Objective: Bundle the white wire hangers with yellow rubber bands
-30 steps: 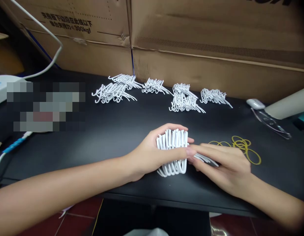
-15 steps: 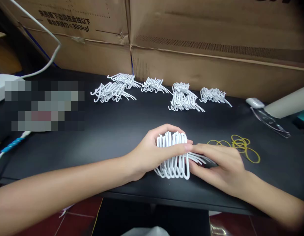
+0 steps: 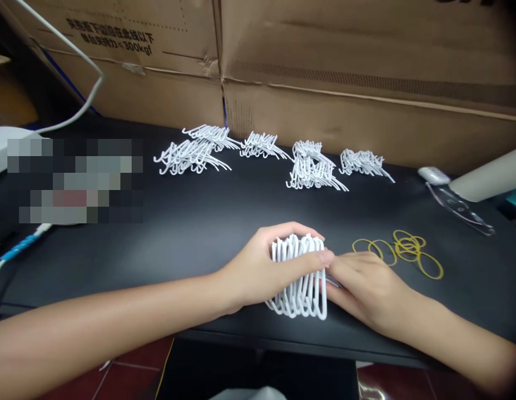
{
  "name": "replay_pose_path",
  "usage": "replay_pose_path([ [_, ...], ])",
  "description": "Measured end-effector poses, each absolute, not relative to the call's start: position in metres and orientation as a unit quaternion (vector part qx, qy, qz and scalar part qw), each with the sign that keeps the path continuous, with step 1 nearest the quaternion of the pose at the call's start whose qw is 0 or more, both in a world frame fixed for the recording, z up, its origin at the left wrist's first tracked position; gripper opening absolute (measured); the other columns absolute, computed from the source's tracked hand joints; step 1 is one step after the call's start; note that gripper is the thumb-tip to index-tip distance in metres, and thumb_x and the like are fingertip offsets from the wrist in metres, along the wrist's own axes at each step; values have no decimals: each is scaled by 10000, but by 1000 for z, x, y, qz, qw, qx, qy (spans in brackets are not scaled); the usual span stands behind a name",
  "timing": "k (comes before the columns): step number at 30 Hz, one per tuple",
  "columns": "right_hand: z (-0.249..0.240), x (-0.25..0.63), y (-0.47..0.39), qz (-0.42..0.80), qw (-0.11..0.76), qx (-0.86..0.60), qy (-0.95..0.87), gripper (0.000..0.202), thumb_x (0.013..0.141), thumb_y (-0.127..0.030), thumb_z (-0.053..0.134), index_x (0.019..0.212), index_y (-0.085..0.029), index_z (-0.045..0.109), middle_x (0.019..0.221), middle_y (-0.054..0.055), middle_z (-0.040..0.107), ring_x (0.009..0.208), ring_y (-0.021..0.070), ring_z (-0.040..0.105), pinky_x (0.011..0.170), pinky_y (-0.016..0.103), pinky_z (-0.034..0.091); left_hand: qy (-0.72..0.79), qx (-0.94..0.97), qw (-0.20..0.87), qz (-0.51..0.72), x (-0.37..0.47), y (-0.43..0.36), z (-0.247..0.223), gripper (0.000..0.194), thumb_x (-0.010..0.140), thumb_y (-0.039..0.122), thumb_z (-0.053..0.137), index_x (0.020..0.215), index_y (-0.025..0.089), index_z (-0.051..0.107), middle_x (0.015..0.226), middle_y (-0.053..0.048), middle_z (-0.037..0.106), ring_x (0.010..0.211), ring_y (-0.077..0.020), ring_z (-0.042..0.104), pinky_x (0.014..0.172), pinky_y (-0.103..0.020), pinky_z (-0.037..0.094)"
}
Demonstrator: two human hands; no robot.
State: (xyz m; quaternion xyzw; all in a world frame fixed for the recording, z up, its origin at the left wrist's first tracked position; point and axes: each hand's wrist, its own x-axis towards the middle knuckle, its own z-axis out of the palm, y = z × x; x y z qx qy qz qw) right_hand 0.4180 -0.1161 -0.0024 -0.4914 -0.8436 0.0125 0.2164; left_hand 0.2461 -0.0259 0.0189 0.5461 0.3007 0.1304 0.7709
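Observation:
A bundle of white hooks stands nearly upright over the front part of the black table. My left hand is wrapped round it from the left, thumb across the near side and fingers behind. On the bundle's right side, my right hand grips the thin tail ends, which are mostly hidden by its fingers. Yellow rubber bands lie loose on the table beyond my right hand.
Several piles of white hooks lie along the back of the black table, before cardboard boxes. Glasses and a pale cylinder are at the right. A white cable and a blurred-out object are at the left.
Both hands and the bundle have shifted slightly toward the table's front edge. My right hand has closed in around the tail ends, covering more of them.

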Motion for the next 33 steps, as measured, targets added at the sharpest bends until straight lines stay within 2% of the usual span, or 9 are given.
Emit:
replay_pose_path([
  [6,1,417,-113,29,208,-490,-846,299,977,-213,312,718,-194,459,504,-25,502,397,113,449,439,239,311,317,544,772,83,247,-23,22,432,728,484,684,1055,204,643,923,-55,692,913,-231,646,795,-317,491],
  [14,5,421,-112,118,242,-494,-827,239,994,-248,305,874,-197,505,574,-24,541,446,107,478,484,215,345,287,529,796,64,245,-17,27,483,775,572,590,1093,210,572,958,-40,651,843,-181,616,726,-284,459],
  [18,4,423,-112,104,254,-490,-827,242,989,-239,323,811,-205,483,577,-25,526,450,105,458,491,212,346,282,585,752,112,244,-20,28,500,791,606,539,1083,200,549,872,-20,620,803,-169,587,735,-296,449],
  [22,1,427,-112,102,268,-496,-819,247,983,-241,343,774,-205,469,572,-26,509,452,99,445,486,206,346,260,614,733,132,241,-20,27,501,831,597,484,1123,191,514,967,-50,620,876,-192,590,776,-328,463],
  [25,0,431,-112,86,301,-515,-798,264,980,-241,348,746,-200,464,549,-25,492,436,93,427,463,207,330,227,675,669,214,237,-17,21,608,811,596,519,1275,219,410,1205,-111,563,1036,-246,572,810,-368,482],
  [28,-1,435,-111,64,343,-528,-774,303,980,-257,347,701,-196,446,529,-24,480,408,85,397,434,214,304,132,772,529,327,235,-12,11,944,597,568,753,1377,258,321,1439,-143,362,1246,-335,431,921,-425,464],
  [30,0,436,-110,59,358,-519,-774,306,983,-266,340,711,-194,460,527,-23,477,402,86,402,430,214,308,74,809,456,364,235,-9,4,1055,539,536,801,1415,263,280,1488,-151,285,1295,-366,378,983,-470,432],
  [33,1,435,-111,79,356,-487,-793,285,987,-281,324,771,-197,491,557,-9,511,435,101,459,463,210,361,-14,845,365,390,238,-5,-1,1039,593,488,793,1442,258,242,1486,-162,300,1325,-364,352,1041,-510,378],
])
